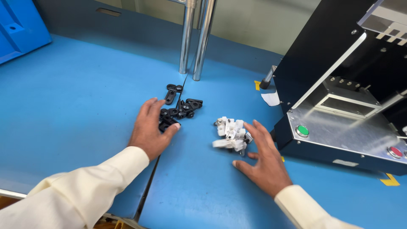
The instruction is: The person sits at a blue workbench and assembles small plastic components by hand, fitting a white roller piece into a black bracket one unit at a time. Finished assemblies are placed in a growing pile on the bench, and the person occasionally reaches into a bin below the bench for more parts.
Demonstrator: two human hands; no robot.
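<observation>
Both hands, left hand and right hand, lie spread, fingers apart, on the blue table.

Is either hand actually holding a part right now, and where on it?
Neither grips anything. The left hand lies flat, fingertips touching the black parts; the right hand rests open beside the white parts.

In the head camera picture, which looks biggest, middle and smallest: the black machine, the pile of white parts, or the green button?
1. Black machine
2. Pile of white parts
3. Green button

All sit about equally far, so the order is fairly sure.
</observation>
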